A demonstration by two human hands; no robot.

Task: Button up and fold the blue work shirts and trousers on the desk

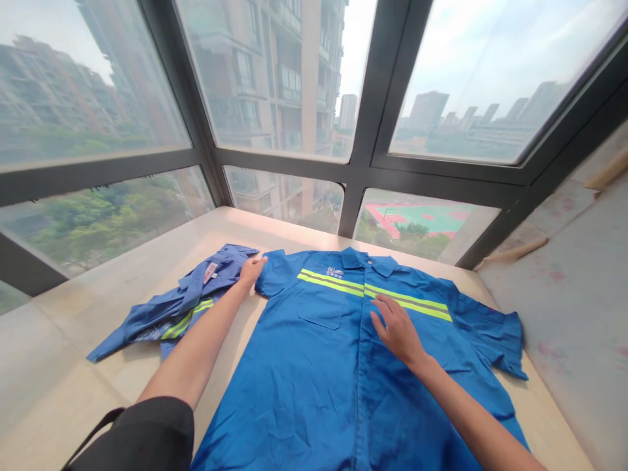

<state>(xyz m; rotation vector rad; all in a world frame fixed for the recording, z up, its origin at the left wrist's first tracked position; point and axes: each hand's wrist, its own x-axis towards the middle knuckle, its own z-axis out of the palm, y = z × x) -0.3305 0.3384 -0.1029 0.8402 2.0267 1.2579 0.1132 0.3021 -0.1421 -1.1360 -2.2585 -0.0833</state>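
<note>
A blue short-sleeved work shirt (pixel 314 366) lies spread out, front side up, with its collar towards the windows. Yellow-green reflective stripes cross its chest, above a pocket on the left. At the left sleeve's hem, my left hand (pixel 252 270) has its fingers closed on the cloth edge. Over the button placket, just below the stripes, my right hand (pixel 396 329) is open with its fingers apart. It holds nothing; whether it touches the cloth I cannot tell. Beside my left forearm lies a crumpled blue garment (pixel 191 294) with similar stripes and a small label.
The garments lie on a pale sill (pixel 63 347) in a window bay. Dark window frames (pixel 360 140) rise behind it. A wall with peeling, flowered paper (pixel 574 307) bounds the right side. Buildings and trees show through the glass.
</note>
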